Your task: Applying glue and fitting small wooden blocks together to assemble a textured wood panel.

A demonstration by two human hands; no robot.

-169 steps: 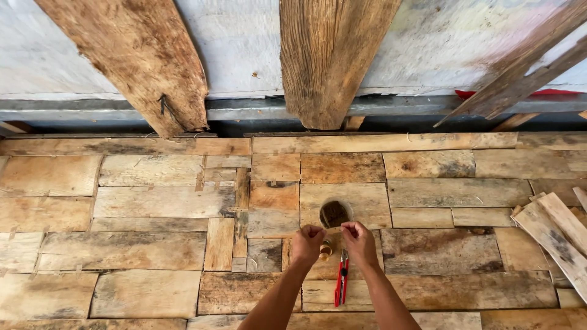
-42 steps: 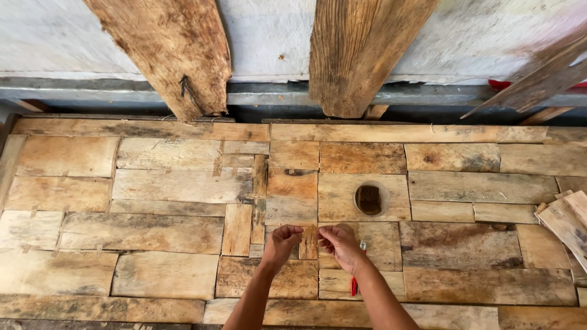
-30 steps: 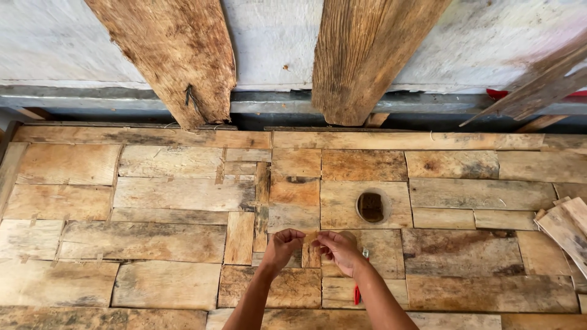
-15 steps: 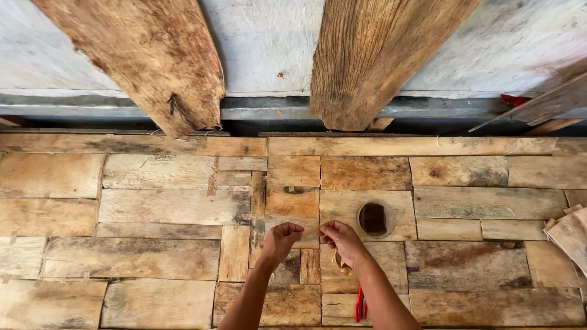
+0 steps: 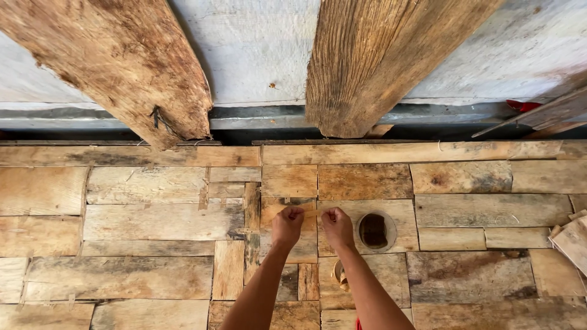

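Note:
My left hand (image 5: 287,223) and my right hand (image 5: 336,223) are held close together over a patchwork surface of worn wooden boards (image 5: 153,220). Both hands pinch the ends of a thin pale strip (image 5: 312,213) that spans the short gap between them, right above a board seam. A small round container with a dark inside (image 5: 374,231) rests on the boards just right of my right hand. A small pale roll (image 5: 339,275) lies under my right forearm, partly hidden.
Two heavy weathered beams (image 5: 134,79) (image 5: 373,61) lean against a pale wall (image 5: 257,49) beyond the boards. A dark gap (image 5: 275,133) runs along the far edge. Loose wooden pieces (image 5: 572,241) lie at the right edge. A red tip (image 5: 358,325) shows at the bottom.
Both hands have moved away from me, up the boards, level with the round container. The red-handled tool has slid almost out of view at the bottom.

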